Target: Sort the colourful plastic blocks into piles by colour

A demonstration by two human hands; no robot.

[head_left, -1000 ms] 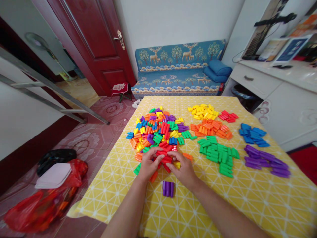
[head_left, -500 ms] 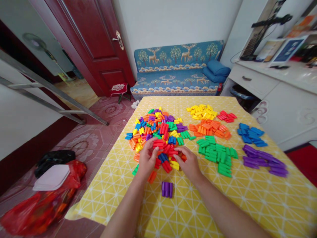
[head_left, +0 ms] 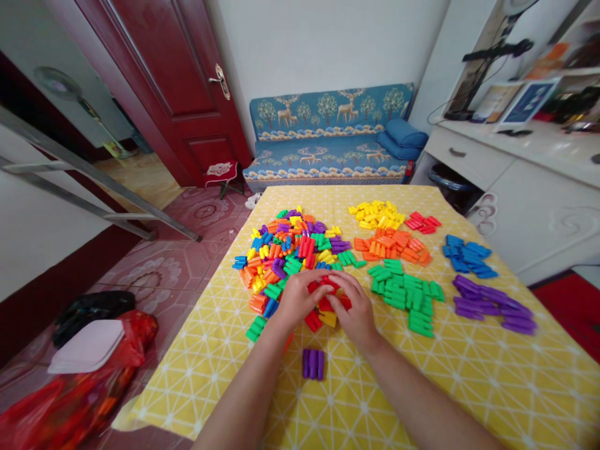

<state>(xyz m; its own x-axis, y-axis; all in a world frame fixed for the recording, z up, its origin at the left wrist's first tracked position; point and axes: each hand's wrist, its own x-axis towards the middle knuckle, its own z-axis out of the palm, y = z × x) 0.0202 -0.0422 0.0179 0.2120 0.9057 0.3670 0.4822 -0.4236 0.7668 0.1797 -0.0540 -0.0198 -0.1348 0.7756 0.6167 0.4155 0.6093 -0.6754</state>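
My left hand point(head_left: 300, 301) and my right hand point(head_left: 355, 306) meet at the near edge of a mixed pile of colored plastic building blocks point(head_left: 285, 240). Red blocks point(head_left: 330, 283) are gripped between the fingers of both hands; how many is partly hidden. Beneath the fingers lie more red blocks and a yellow block point(head_left: 329, 319). A single purple block point(head_left: 313, 364), made of three joined tubes, lies on the cloth just in front of my wrists. Right of my right hand is a group of green blocks point(head_left: 407, 290).
Sorted groups of yellow point(head_left: 377, 214), orange point(head_left: 391, 244), red point(head_left: 422, 222), blue point(head_left: 467, 256) and purple blocks point(head_left: 492, 303) lie on the yellow tablecloth point(head_left: 187, 381). A blue sofa point(head_left: 323, 156) stands beyond the table, a white cabinet point(head_left: 544, 206) at the right.
My left hand has moved right, bringing its red block against the red blocks at my right hand. The two hands now touch. The view has shifted slightly.
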